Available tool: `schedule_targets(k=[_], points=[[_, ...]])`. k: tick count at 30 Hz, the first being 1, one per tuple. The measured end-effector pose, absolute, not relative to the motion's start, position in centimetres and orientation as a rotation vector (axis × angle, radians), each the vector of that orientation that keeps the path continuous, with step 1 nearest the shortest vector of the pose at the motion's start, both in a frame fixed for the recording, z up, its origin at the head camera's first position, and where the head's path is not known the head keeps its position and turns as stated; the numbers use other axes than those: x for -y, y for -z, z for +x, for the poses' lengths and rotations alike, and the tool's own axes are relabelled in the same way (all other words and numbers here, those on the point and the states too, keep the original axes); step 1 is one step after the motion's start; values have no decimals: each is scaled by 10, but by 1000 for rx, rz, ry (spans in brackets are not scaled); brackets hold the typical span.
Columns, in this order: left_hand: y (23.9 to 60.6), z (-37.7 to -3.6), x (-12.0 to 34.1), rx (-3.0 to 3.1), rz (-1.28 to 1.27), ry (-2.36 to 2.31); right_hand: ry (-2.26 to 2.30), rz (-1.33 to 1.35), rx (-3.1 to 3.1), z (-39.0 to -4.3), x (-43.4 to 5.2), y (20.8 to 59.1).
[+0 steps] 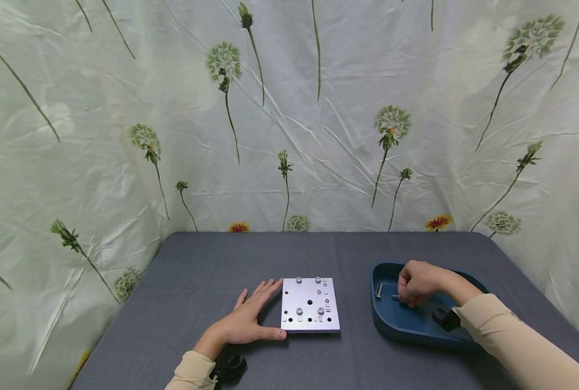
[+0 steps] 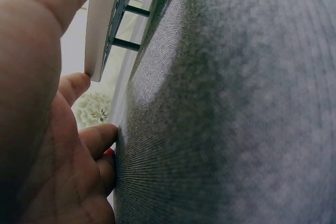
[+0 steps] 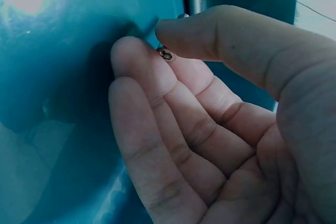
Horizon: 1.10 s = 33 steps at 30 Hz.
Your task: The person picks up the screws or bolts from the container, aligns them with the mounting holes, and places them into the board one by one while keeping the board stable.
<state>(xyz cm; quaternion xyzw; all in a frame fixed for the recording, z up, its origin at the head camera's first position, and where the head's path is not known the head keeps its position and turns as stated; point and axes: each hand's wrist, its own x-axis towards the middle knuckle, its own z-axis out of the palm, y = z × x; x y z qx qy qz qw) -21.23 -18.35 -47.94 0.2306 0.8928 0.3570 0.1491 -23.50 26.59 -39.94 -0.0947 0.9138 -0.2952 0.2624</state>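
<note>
A silver metal plate point(image 1: 296, 295) with dark holes and several socket-head screws lies in front of me. Threaded screw ends point(image 2: 126, 44) stick out under it in the left wrist view. My left hand point(image 1: 244, 324) is spread along the plate's left side, thumb at the near corner and index fingertip at the far one. Inside the blue tray point(image 1: 406, 334), my right hand point(image 1: 418, 283) pinches a small screw point(image 3: 166, 54) between thumb and fingers. Its hex socket shows; the fingers hide most of the rest. Loose screws point(image 1: 379, 291) lie left of that hand.
The dark grey tabletop point(image 1: 221, 271) carries the plate near its middle and the tray on the right. Behind it hangs a pale curtain point(image 1: 289, 119) printed with dandelions. Black wrist straps point(image 1: 231, 368) sit at both cuffs.
</note>
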Motion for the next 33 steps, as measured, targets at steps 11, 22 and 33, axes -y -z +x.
schedule_targets(k=[11,22,33], points=[[478,-211,183,-2560,661,-1030,934,-336,-2398,-238,-272,392],[478,-211,184,-2563,673,-1031,990,-341,-2362,-242,-272,384],[477,-212,184,-2563,659,-1036,1012,-353,-2360,-245,-266,370]])
